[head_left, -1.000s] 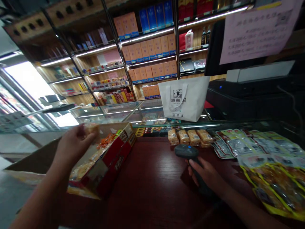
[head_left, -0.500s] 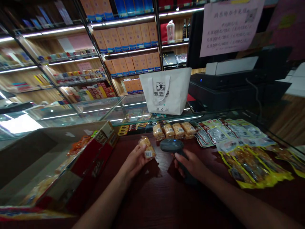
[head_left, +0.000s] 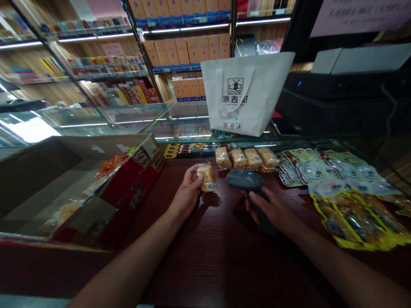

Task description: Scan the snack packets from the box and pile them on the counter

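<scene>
Pinched in my left hand is a small clear-wrapped pastry pack, its white barcode label turned toward the right. My right hand is wrapped round the handle of a dark barcode scanner, whose blue light glows on top. The scanner's head points left at the held pack, with a gap between them. Behind, a row of similar wrapped pastry packs lies along the back of the dark wooden counter.
An open cardboard box with some snack packets stands on the left. Silver-and-green pouches and yellow-edged food packs lie on the right. A white tote bag stands on the glass case behind, beside black equipment.
The view has tilted down and shifted. My left hand has turned the pastry pack slightly, still gripping it. My right hand keeps the scanner pointed toward it.
</scene>
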{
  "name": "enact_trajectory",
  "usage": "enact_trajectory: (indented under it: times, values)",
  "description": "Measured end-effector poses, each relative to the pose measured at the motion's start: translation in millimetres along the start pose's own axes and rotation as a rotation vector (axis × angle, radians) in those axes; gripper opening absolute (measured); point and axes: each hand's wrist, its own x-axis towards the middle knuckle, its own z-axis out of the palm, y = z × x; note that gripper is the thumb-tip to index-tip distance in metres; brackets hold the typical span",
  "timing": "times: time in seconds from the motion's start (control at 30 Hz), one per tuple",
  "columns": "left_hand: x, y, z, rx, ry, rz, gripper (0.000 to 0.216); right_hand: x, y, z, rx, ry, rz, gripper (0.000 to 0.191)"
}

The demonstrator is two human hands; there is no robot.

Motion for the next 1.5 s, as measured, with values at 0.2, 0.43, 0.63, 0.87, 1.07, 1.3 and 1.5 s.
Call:
enact_trajectory:
  times: [0.2, 0.43, 0.63, 0.87, 1.07, 1.3, 1.5]
  values:
    - [3, 1, -8, 0.033, 0.091, 0.097, 0.054, -2, 1, 1, -0.001, 0.004, -0.011, 0.049]
    - [3, 1, -7, 0.087, 0.165, 0.164, 0.050, -1, 1, -1, -0.019, -0.031, 0.025, 0.051]
    - [3, 2, -6, 0.100, 0.187, 0.176, 0.051, -1, 7, -2, -0.021, -0.044, -0.004, 0.047]
    - [4, 1, -7, 0.112, 0.197, 0.176, 0.048, -3, 2, -1, -0.044, -0.061, -0.032, 0.051]
    - [3, 2, -7, 0.111, 0.198, 0.199, 0.051, -1, 2, 0, -0.016, -0.069, -0.001, 0.053]
    - [23, 27, 17, 0.118, 0.176, 0.254, 0.050, 4, 4, 2, 0.097, -0.133, -0.016, 0.056]
    - [86, 50, 62, 0.315, -0.044, -0.028, 0.049, 7, 5, 4, 0.135, -0.144, -0.029, 0.059]
